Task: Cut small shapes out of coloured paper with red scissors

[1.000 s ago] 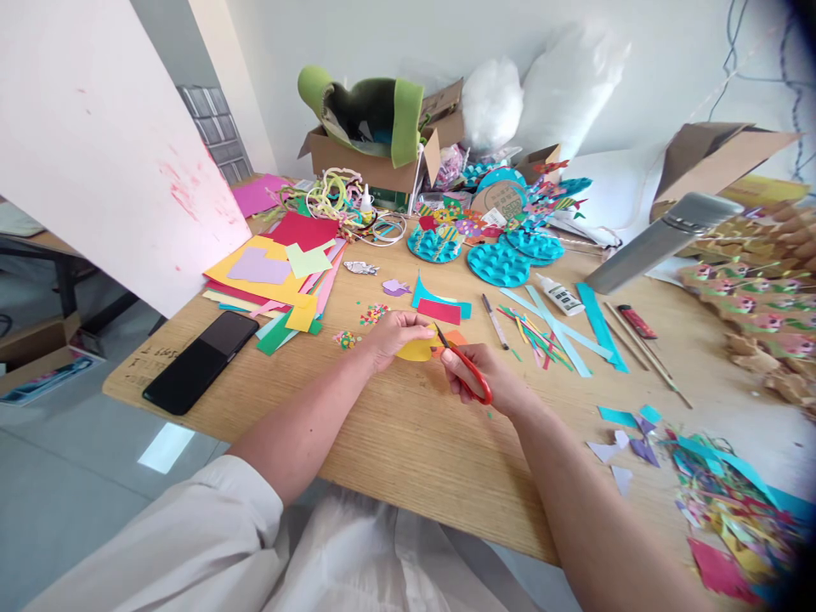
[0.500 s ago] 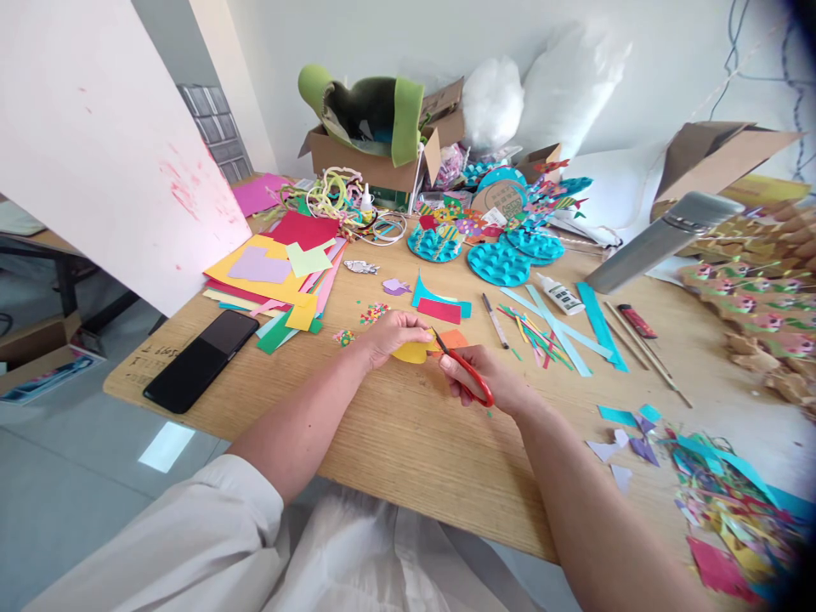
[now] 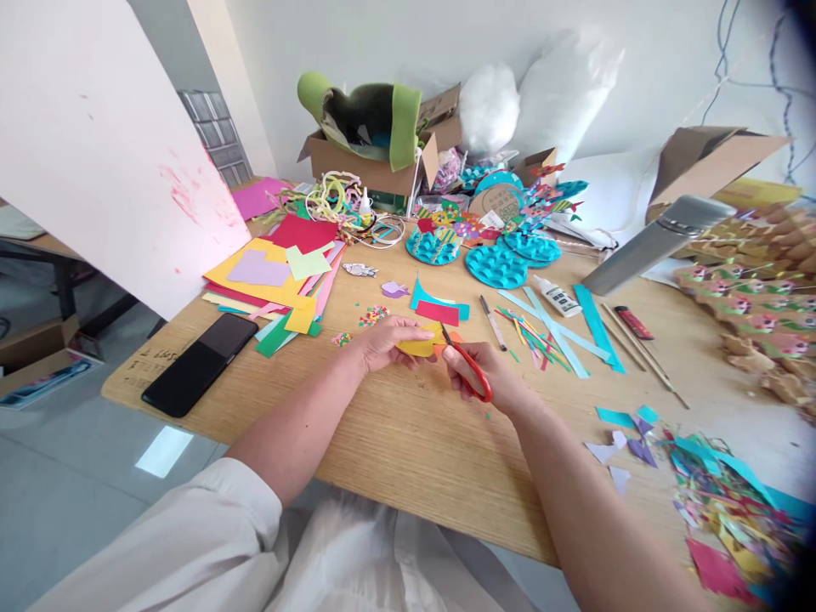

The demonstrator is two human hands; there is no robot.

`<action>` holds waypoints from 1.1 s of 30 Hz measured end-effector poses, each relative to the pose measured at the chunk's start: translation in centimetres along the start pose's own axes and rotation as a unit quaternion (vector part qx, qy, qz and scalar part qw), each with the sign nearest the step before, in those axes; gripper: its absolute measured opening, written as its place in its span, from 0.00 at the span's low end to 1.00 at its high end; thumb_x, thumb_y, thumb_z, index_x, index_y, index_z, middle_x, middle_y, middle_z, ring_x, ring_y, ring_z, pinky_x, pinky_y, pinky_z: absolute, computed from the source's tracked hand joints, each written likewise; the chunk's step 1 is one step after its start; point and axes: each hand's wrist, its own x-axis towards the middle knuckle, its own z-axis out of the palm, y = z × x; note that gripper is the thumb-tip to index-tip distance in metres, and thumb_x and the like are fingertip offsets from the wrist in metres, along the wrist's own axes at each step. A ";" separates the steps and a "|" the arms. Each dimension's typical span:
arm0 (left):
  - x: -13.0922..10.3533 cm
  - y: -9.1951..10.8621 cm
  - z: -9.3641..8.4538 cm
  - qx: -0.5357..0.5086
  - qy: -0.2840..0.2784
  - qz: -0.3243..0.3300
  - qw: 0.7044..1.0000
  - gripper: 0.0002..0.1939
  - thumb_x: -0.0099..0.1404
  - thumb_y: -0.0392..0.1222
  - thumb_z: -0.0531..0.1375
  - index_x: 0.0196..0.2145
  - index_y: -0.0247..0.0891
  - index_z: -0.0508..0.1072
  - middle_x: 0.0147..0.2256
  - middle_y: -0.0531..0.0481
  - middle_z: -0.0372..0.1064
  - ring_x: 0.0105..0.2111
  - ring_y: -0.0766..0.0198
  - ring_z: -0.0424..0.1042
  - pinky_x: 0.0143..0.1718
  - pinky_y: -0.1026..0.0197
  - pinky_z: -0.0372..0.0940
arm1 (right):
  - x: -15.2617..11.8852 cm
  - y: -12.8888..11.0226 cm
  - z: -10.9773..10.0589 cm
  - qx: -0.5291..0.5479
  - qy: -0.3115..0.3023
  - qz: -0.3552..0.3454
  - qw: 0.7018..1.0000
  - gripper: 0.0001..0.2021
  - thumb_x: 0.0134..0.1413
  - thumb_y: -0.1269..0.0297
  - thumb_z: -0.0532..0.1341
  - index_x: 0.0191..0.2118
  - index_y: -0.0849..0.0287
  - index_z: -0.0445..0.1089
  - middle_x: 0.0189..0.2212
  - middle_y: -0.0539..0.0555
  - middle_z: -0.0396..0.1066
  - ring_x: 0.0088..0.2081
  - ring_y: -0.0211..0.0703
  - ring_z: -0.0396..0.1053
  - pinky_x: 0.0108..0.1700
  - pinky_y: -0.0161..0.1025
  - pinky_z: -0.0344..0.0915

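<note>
Between the thumb and fingers of my left hand point(image 3: 390, 340) is a piece of yellow paper point(image 3: 417, 347), held just above the table. My right hand point(image 3: 488, 374) grips red-handled scissors point(image 3: 475, 374) with fingers in the loops. Their dark blades point up and left, at the right edge of the yellow paper. Orange paper point(image 3: 454, 345) shows behind the blades. Beyond my hands lie a red paper rectangle point(image 3: 437, 313) and a blue curved paper piece point(image 3: 439, 297). Small coloured paper bits point(image 3: 373, 316) are scattered by my left hand.
A phone point(image 3: 199, 364) and stacked coloured paper point(image 3: 255, 272) lie on the left. To the right are a pen point(image 3: 493, 323), thin paper strips point(image 3: 539, 338), a glue bottle point(image 3: 556, 297), a grey flask point(image 3: 656, 245) and paper scraps point(image 3: 720, 484). Blue decorated discs point(image 3: 497, 267) stand at the back.
The yellow paper has been turned and lifted a little in my left hand, showing more of its face. The scissors have shifted slightly and stay at its right edge.
</note>
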 end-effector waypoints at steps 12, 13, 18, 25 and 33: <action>0.9 -0.6 0.5 -0.190 0.132 -0.006 0.973 0.01 0.57 0.32 0.61 0.28 0.32 0.73 0.23 0.48 0.73 0.18 0.71 0.69 0.18 0.71 0.61 | 0.3 0.3 0.4 0.015 0.040 0.001 0.999 0.28 0.47 0.36 0.60 0.18 0.59 0.62 0.14 0.51 0.66 0.14 0.34 0.63 0.15 0.30 0.51; 0.9 -0.5 0.8 -0.204 0.136 -0.018 0.969 0.02 0.59 0.33 0.60 0.29 0.31 0.73 0.24 0.47 0.73 0.18 0.70 0.70 0.16 0.71 0.60 | 0.3 0.4 0.5 0.017 0.042 0.003 0.999 0.28 0.47 0.36 0.60 0.18 0.59 0.62 0.14 0.50 0.65 0.14 0.34 0.63 0.16 0.30 0.51; 0.6 -0.3 1.9 -0.259 0.116 -0.039 0.958 0.06 0.64 0.36 0.59 0.34 0.30 0.75 0.26 0.45 0.74 0.21 0.68 0.74 0.14 0.73 0.59 | 0.6 0.8 0.7 0.029 0.050 0.011 0.998 0.28 0.46 0.36 0.61 0.19 0.59 0.62 0.14 0.50 0.66 0.14 0.34 0.63 0.16 0.30 0.52; 0.9 -1.5 2.5 -0.244 0.113 0.038 0.963 0.06 0.53 0.24 0.64 0.30 0.29 0.75 0.26 0.50 0.74 0.21 0.74 0.70 0.21 0.74 0.65 | 0.9 1.3 1.1 0.033 0.046 0.002 0.998 0.27 0.47 0.36 0.61 0.19 0.59 0.62 0.14 0.50 0.66 0.14 0.35 0.63 0.16 0.32 0.53; 1.3 -1.7 2.0 -0.190 0.146 0.042 0.970 0.02 0.54 0.29 0.64 0.29 0.29 0.74 0.23 0.50 0.72 0.18 0.74 0.68 0.17 0.72 0.58 | 0.8 1.2 1.4 0.022 0.036 -0.003 0.999 0.28 0.46 0.35 0.61 0.18 0.58 0.62 0.14 0.51 0.66 0.14 0.36 0.63 0.16 0.32 0.52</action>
